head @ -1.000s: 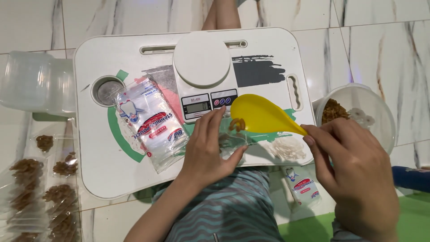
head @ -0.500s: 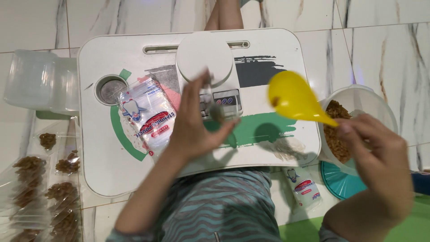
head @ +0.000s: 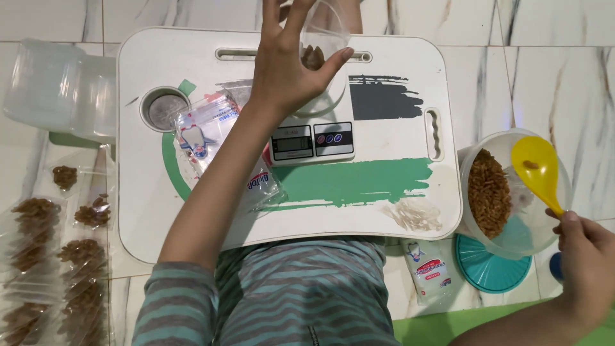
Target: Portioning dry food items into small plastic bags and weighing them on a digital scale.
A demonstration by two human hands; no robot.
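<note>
Left hand (head: 291, 70) reached far forward over worktop (head: 397, 205); fingers pinched small clear bag (head: 320, 35) with few brown bits inside, held above white scale (head: 311, 138); arm stretched long, wrist bent up. Right hand (head: 586, 256) stayed low at right side; fingers wrapped round handle of yellow scoop (head: 537, 168); scoop sat over clear tub (head: 512, 186) of brown bits, almost empty. To do well, I think: keep bag mouth open and upright; set it softly on middle of scale; keep scoop level so nothing spills.
</note>
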